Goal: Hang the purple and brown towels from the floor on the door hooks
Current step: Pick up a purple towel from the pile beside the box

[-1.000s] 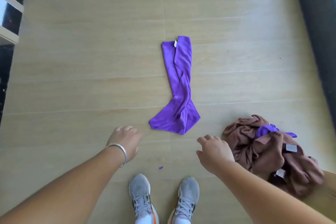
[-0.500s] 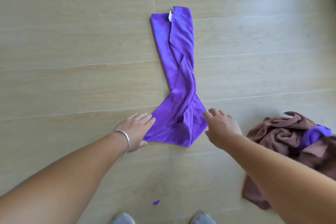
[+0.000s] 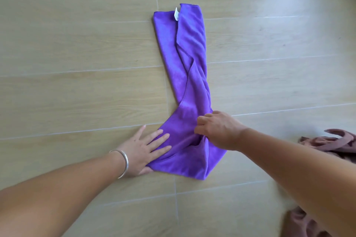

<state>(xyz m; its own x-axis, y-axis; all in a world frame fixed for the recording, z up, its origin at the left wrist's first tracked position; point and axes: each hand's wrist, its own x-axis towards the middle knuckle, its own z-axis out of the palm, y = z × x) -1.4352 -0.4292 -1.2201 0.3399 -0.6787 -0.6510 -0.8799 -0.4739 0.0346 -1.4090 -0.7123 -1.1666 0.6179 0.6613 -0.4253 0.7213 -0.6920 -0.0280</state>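
A long purple towel (image 3: 189,75) lies twisted on the wooden floor, a white tag at its far end. My left hand (image 3: 143,150), with a silver bracelet on the wrist, lies flat with spread fingers on the towel's near left corner. My right hand (image 3: 217,129) sits on the towel's near part with its fingers curled into a fold of the cloth. A crumpled brown towel (image 3: 331,144) lies at the right edge, partly hidden behind my right forearm.
The floor (image 3: 77,54) is light wood planks with thin seams. More of the brown cloth (image 3: 300,223) shows at the bottom right under my arm.
Both hands have come forward from beside the purple towel onto it. The left now lies flat on its corner, the right has curled onto a fold. The view has moved closer.
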